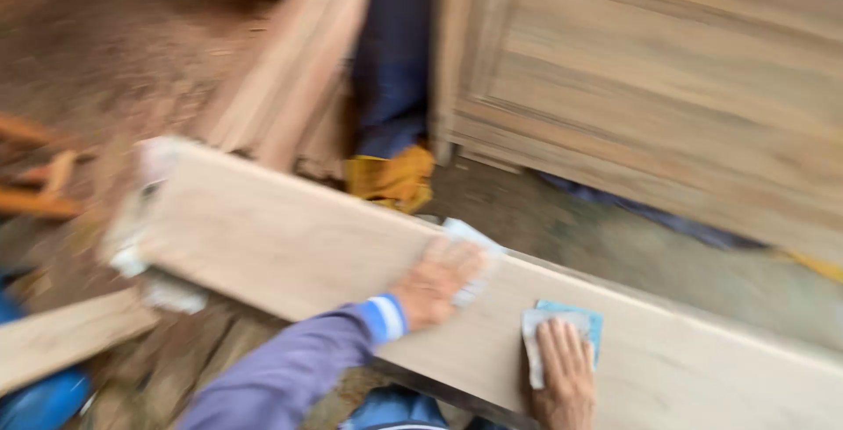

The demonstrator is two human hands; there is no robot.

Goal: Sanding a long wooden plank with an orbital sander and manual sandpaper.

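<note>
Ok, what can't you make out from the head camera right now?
- Left hand: motion blur; whether it holds the pale scrap at its fingertips is unclear.
- Right hand: wrist cut by bottom edge.
- Blue-backed sheet: partly under the fingers.
- Plank: right end leaves frame.
- Wooden panel: blurred, cropped.

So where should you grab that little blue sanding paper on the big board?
Probably best from above, flat-handed. The blue sanding sheet lies flat on the long pale plank, so it has no raised edge to pinch. The right hand already presses its fingers on the near part. The left hand lies flat on the plank beside it, over a pale scrap.
</note>
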